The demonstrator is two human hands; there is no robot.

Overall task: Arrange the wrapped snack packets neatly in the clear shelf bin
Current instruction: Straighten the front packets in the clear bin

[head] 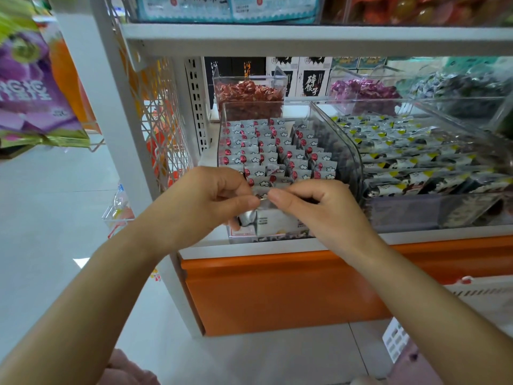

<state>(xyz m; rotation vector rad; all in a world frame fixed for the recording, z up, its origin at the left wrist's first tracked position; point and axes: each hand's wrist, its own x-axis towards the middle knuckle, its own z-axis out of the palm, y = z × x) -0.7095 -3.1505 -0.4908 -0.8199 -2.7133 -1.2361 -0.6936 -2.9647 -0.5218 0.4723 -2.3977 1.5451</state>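
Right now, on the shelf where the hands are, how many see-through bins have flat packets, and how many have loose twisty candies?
Flat packet bins: 2, the red-and-silver packet bin and the yellow-and-black packet bin
Loose candy bins: 3, the red candy bin, the purple candy bin and the dark candy bin
Total: 5

A snack shop: white shelving (305, 34) holds clear bins (342, 140) of wrapped sweets (266, 151), boxed goods (311, 79) at twelve o'clock, hanging bags (33, 101) at nine.

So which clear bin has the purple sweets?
The back-row bin in the middle, behind the yellow-and-black packets; its neighbours hold red sweets and dark ones.
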